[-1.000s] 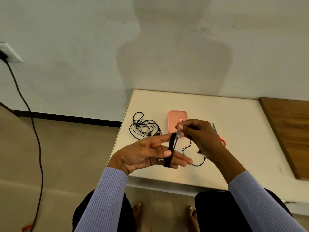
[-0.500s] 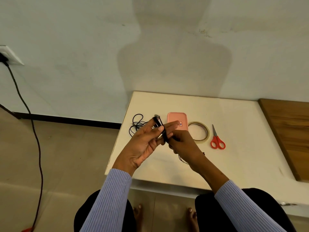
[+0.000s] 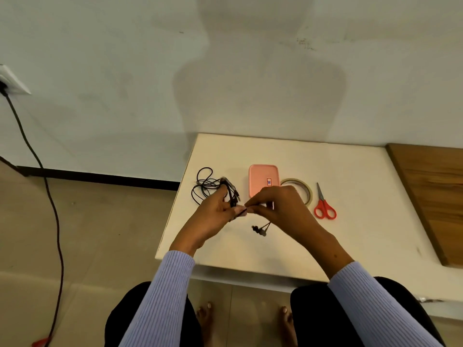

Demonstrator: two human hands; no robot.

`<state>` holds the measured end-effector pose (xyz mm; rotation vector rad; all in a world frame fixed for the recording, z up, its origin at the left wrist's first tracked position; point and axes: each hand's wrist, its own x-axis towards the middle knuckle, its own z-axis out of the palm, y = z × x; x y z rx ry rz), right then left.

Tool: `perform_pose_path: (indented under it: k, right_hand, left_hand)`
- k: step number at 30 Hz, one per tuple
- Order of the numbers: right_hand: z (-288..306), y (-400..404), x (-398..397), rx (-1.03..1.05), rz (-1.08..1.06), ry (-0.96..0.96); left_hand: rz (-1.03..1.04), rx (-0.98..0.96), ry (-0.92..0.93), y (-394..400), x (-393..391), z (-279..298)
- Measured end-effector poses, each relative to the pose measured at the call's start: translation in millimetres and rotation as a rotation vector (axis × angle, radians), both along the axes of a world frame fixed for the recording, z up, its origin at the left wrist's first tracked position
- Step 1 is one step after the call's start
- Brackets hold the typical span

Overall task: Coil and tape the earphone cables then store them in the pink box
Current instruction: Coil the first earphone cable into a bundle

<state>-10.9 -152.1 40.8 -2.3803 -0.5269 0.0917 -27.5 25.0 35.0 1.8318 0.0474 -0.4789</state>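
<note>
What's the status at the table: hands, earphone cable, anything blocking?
Both hands pinching the earphone cable, earbuds dangling. Second cable loose on table. Pink box closed. Tape roll untouched; nothing blocking.

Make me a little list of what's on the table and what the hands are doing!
left hand: grips the coiled earphone cable
right hand: pinches the cable's end, earbuds dangling below
pink box: closed, on the white table
tape roll: right of the box
red scissors: right of the tape
loose black cable: left of the box
</note>
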Motion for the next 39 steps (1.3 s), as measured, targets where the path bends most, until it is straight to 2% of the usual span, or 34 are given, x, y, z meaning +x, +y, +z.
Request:
perform_pose_path:
  k: [4,7,12,15,20,23,27,33,39]
  right_hand:
    - [3.2,-8.0,5.8,0.194,-0.073,0.067]
    - [3.8,-8.6,9.6,0.298,-0.087,0.094]
    - [9.8,-17.0,12.1,0.659,-0.128,0.274]
    - [12.7,-16.3,11.7,0.792,-0.140,0.350]
    - [11.1,-5.1,7.4,1.013,-0.217,0.551]
    - [10.5,2.7,2.9,1.082,-0.253,0.696]
    - [4.1,9.5,-4.2,1.125,-0.282,0.851]
    - [6.2,19.0,-18.0,1.128,-0.329,0.961]
    - [5.9,20.3,-19.5,1.088,-0.391,0.919]
  left_hand:
    - [-0.235,-0.130,0.181,1.3,-6.3,5.5]
    - [-0.376,-0.253,0.231,2.8,-7.2,15.6]
    - [-0.520,-0.480,0.270,4.4,-10.9,25.2]
    - [-0.565,-0.609,0.270,2.3,-14.5,29.2]
    - [-0.420,-0.877,0.293,2.2,-15.2,31.6]
    - [-0.333,-0.957,0.265,-0.2,-13.8,30.5]
    - [-0.186,-0.978,0.266,-2.3,-9.3,28.8]
    - [0.027,-1.021,0.276,0.4,-3.0,27.2]
    - [0.064,-0.950,0.281,-3.8,-5.0,31.8]
